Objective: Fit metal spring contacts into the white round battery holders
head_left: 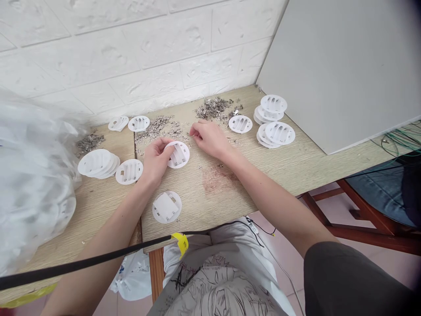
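My left hand (pixel 158 160) is closed on the edge of a round white plastic battery holder (pixel 179 154), its thumb on top and its slots facing up. Just to the right, my right hand (pixel 208 137) is closed in a pinch. A thin, dark bit shows at its fingertips, too small to name. Behind that hand lies a heap of small metal contacts (pixel 213 108); a flatter spread of small metal pieces (pixel 161 128) lies behind my left hand. A single battery holder (pixel 240 124) rests right of my right hand, and another (pixel 167 206) lies slots-down near the front edge.
Stacked battery holders stand at the right (pixel 279 133) and left (pixel 95 162). A large clear plastic bag (pixel 33 175) covers the table's left end. A white brick wall (pixel 148 52) and a grey panel (pixel 345 74) border the wooden table (pixel 263 175). A black strap (pixel 98 260) crosses in front.
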`<act>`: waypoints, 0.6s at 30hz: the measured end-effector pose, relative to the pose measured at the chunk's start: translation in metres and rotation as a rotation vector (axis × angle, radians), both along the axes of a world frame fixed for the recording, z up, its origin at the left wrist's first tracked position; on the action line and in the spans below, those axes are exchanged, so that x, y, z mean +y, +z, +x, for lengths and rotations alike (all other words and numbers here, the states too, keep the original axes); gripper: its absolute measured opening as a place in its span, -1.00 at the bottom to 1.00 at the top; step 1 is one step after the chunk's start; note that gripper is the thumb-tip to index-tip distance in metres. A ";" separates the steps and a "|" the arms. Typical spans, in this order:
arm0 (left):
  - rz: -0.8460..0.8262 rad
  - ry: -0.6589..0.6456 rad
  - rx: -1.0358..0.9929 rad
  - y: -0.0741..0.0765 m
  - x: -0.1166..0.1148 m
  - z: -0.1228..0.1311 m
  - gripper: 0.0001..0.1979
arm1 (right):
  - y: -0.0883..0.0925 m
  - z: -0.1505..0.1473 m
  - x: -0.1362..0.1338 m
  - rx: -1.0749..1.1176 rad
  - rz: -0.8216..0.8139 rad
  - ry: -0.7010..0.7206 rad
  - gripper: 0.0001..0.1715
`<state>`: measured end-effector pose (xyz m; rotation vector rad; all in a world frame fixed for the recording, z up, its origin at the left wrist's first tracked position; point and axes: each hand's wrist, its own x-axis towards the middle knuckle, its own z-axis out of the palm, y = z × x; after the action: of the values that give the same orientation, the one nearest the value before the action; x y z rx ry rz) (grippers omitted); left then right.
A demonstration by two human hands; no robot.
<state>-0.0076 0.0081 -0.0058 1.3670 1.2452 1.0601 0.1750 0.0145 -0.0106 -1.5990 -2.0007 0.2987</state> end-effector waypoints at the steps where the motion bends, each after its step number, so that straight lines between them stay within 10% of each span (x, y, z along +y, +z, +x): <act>1: -0.001 -0.001 0.004 0.000 0.000 0.000 -0.93 | 0.001 0.000 -0.001 -0.006 0.005 -0.010 -0.68; 18: 0.013 -0.011 0.025 0.001 0.000 0.000 -0.93 | 0.003 0.003 -0.001 -0.088 -0.004 -0.114 -0.65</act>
<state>-0.0078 0.0082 -0.0051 1.3997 1.2493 1.0477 0.1781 0.0131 -0.0072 -1.7482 -1.9649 0.1923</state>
